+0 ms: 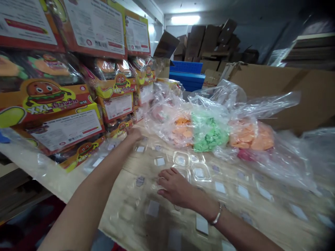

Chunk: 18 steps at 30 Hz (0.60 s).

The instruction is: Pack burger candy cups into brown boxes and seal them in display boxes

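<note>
My left hand [134, 134] reaches far forward at the foot of the stacked candy boxes [121, 106]; its fingers are blurred, so I cannot tell what it touches. My right hand [174, 186] is palm down over the clear plastic trays [202, 178], fingers stretched out and apart, with nothing visible in it. Small square trays in rows cover the table [128, 164]. Some hold a white square card [160, 161], others a greyish printed piece [140, 181]. A bracelet [217, 215] circles my right wrist.
Clear bags of orange pieces [184, 130], green pieces [210, 134] and peach pieces [251, 134] lie along the table's far side. Behind them stand a large cardboard box [285, 90] and blue crates [187, 76]. Brown cartons [204, 40] are piled at the back.
</note>
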Tool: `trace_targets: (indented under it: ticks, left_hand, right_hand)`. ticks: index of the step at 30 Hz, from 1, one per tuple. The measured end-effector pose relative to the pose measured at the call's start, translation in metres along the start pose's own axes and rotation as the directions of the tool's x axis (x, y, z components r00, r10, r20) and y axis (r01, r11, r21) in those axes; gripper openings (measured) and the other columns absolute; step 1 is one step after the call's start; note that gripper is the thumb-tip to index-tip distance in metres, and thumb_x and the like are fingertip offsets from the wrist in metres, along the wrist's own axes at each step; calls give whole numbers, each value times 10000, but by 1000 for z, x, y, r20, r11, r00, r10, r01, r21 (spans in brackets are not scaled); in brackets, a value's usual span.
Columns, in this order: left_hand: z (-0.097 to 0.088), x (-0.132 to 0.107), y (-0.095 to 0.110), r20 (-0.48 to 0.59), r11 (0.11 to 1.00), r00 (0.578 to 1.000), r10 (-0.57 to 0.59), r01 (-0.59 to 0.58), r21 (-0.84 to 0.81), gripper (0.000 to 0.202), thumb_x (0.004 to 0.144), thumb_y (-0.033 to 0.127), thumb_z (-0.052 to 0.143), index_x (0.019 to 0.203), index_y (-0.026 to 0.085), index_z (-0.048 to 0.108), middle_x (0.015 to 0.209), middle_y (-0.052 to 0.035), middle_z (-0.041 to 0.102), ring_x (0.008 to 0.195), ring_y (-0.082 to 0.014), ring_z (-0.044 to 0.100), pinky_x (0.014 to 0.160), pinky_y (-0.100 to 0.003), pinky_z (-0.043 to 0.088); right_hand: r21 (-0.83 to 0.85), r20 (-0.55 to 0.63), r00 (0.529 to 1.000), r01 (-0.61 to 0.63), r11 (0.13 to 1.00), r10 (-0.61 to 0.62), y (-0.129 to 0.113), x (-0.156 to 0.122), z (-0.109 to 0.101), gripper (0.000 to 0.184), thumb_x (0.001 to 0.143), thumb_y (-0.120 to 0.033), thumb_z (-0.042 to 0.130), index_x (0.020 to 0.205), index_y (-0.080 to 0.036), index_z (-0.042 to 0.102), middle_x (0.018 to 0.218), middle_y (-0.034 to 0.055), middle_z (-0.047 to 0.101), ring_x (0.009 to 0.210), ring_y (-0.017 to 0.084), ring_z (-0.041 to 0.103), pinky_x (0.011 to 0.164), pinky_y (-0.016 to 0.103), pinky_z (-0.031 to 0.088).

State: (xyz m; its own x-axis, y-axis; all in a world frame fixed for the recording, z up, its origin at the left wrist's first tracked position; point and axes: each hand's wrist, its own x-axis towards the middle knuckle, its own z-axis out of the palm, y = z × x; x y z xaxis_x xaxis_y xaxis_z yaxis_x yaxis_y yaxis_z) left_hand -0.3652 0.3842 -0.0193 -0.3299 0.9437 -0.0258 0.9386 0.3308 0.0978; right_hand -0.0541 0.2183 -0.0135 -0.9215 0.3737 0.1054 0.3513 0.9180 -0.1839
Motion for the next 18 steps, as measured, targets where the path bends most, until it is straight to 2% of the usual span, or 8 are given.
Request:
trace_targets:
  ticks: [2, 5, 9, 12, 15, 18]
  left_hand:
    - [13, -3, -3, 4, 997, 999, -50, 50, 55, 359, 922, 384, 635, 1190, 145, 617, 1242, -111, 612, 1151, -264, 589, 999, -517, 481]
    - [22, -5, -5, -34, 994, 999, -37, 40, 97, 346, 934, 377, 618, 1190, 145, 620, 1246, -109, 616, 1184, -268, 573, 1033, -532, 450]
    - [15, -2, 4, -91, 993, 996, 4, 6, 115, 324, 939, 379, 609, 1157, 141, 630, 1207, -102, 632, 1151, -255, 590, 1016, -515, 464]
    - [3, -13, 12, -154, 992, 987, 42, -23, 123, 318, 958, 368, 572, 1177, 143, 620, 1222, -102, 625, 1170, -252, 576, 1033, -500, 439]
    - [-11, -49, 4, -176, 989, 983, 56, -30, 146, 250, 943, 277, 543, 1090, 120, 671, 1175, -140, 655, 1150, -280, 578, 1022, -455, 419]
    - [-23, -107, -21, -203, 981, 979, -13, 52, 185, 281, 895, 273, 539, 1006, 72, 701, 1136, -230, 657, 1137, -376, 568, 968, -506, 428]
  right_hand:
    - [14, -17, 1000, -25, 1000, 25, 7, -7, -1, 237, 949, -356, 634, 1067, -157, 688, 1230, 109, 644, 1153, 263, 576, 994, 446, 425]
    - [30, -14, 999, -44, 999, 45, 10, -7, -2, 234, 953, -357, 627, 1070, -165, 692, 1256, 110, 636, 1173, 272, 567, 1012, 460, 418]
    - [14, 12, 997, -76, 997, 75, 14, -1, -5, 222, 950, -353, 631, 1060, -175, 704, 1268, 111, 632, 1182, 274, 564, 1021, 455, 420]
    - [-16, -41, 994, -100, 995, 99, 31, -5, -8, 205, 953, -333, 626, 1044, -168, 706, 1279, 127, 626, 1200, 282, 552, 1027, 460, 409]
    - [-21, -115, 984, -136, 990, 133, 51, -13, -10, 177, 962, -290, 606, 1039, -160, 698, 1260, 130, 636, 1201, 282, 547, 1026, 455, 396]
    - [-34, -120, 983, -144, 989, 139, 59, -9, -10, 170, 970, -256, 577, 1041, -158, 696, 1257, 128, 638, 1193, 280, 545, 1009, 438, 395]
